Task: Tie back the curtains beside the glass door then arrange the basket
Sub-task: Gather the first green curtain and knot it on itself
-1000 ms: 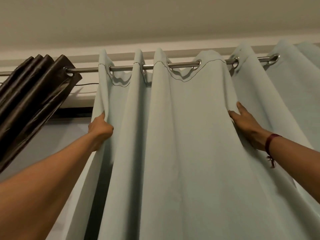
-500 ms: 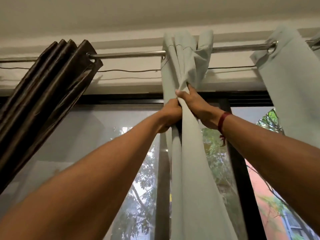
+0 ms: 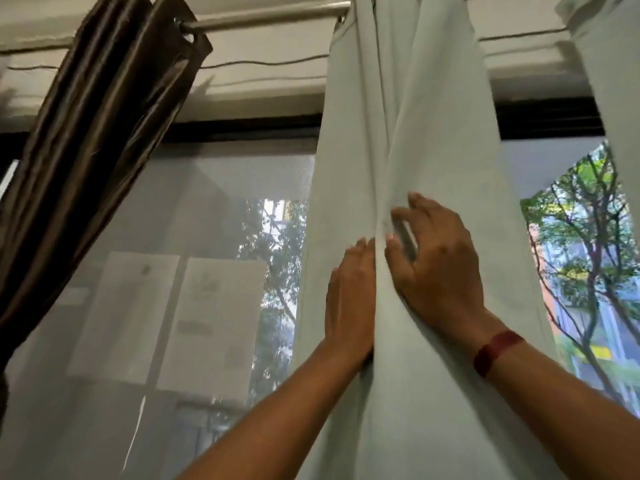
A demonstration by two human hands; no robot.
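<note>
Your pale green curtain (image 3: 408,133) hangs bunched into vertical folds at centre frame, gathered on the metal rod (image 3: 266,16) near the top edge. Your left hand (image 3: 349,299) lies flat on the left side of the bunch, fingers straight and together, palm against the cloth, gripping nothing. Your right hand (image 3: 436,268) presses on the right side of the same fold, fingers spread and slightly curled; thumb and fingertips touch the fabric at the central crease (whether they actually pinch it, cannot tell). The two hands sit just beside each other with the crease between them. A dark red wristband (image 3: 497,351) is on your right wrist.

Left of the bunch, a dark brown curtain (image 3: 100,140) hangs from the same rod, slanting down to the left. Between the two, the glass door (image 3: 207,271) shows behind a sheer mesh, with trees outside. A second pale green panel (image 3: 609,81) hangs at the far right edge. Basket not in view
</note>
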